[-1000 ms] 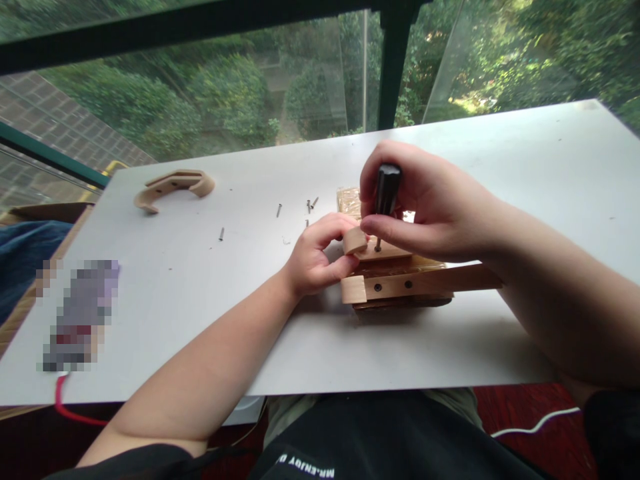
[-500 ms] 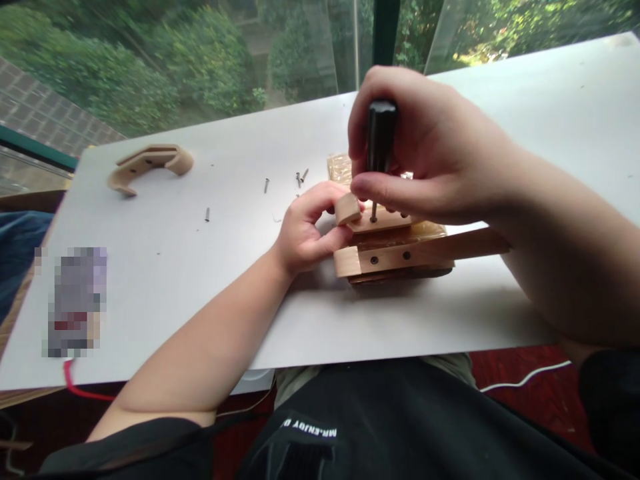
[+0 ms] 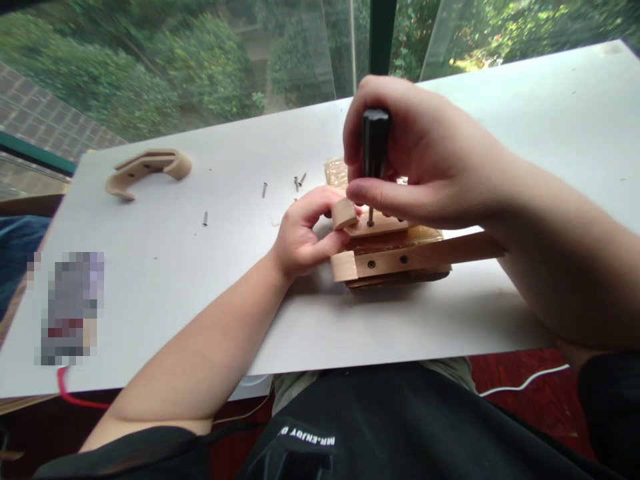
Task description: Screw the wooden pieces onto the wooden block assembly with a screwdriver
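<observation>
My right hand (image 3: 415,153) is wrapped round the black handle of a screwdriver (image 3: 375,143), held upright. The screwdriver's tip sits in a hole of a light wooden piece (image 3: 383,225). With fingers and thumb, my left hand (image 3: 307,233) grips the rounded left end of that piece. In front of it lies a second wooden piece (image 3: 387,262) with two dark screw heads in its side and a long arm reaching right, under my right wrist. Both pieces rest against a block wrapped in clear brown film (image 3: 425,235), partly hidden by my hands.
Several loose screws (image 3: 296,183) lie on the white table (image 3: 225,300) left of the work. A curved wooden piece (image 3: 150,167) stands at the far left. A pixelated object (image 3: 73,310) with a red strap (image 3: 75,400) is near the left edge. Windows border the table's back.
The whole view has shifted slightly. My right hand stays on the screwdriver in the same hole, and my left hand keeps its grip on the wooden piece.
</observation>
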A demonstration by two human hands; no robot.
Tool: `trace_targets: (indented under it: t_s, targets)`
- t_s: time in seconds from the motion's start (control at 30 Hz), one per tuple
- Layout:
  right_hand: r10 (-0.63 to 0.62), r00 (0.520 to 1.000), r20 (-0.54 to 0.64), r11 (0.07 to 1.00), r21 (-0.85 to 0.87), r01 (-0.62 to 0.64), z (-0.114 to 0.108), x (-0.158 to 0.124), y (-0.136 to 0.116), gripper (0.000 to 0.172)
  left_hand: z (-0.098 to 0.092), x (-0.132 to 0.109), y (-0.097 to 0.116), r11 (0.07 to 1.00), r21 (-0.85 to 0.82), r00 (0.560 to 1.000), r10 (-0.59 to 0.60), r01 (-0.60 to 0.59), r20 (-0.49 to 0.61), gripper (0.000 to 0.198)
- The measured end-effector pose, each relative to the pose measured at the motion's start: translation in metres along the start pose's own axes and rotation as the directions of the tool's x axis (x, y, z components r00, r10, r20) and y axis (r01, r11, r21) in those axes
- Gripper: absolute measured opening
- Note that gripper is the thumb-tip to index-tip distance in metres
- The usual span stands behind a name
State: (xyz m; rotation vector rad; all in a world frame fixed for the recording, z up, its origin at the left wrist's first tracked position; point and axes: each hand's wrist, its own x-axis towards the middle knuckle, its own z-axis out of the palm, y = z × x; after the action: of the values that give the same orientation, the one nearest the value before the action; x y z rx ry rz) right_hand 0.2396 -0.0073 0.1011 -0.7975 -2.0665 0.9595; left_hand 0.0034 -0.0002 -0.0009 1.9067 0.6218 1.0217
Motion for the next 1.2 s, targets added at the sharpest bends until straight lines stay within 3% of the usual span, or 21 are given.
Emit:
trace_targets:
  t_s: [0.5,1.2]
  targets:
    - [0.011,1.000,-0.008,1.000,0.010,-0.011,0.0011,-0.0006,0.0003,0.028,0.0011,-0.0012,-0.0006,0.997,-0.075,1.000,-0.030,0.030,0.000,0.039]
    - [0.036,0.999,-0.020,0.999,0.027,-0.036,0.0021,-0.0009,-0.0016,0.025,0.0011,-0.0005,0.0022,0.999,-0.036,1.000,-0.016,0.016,0.001,0.042]
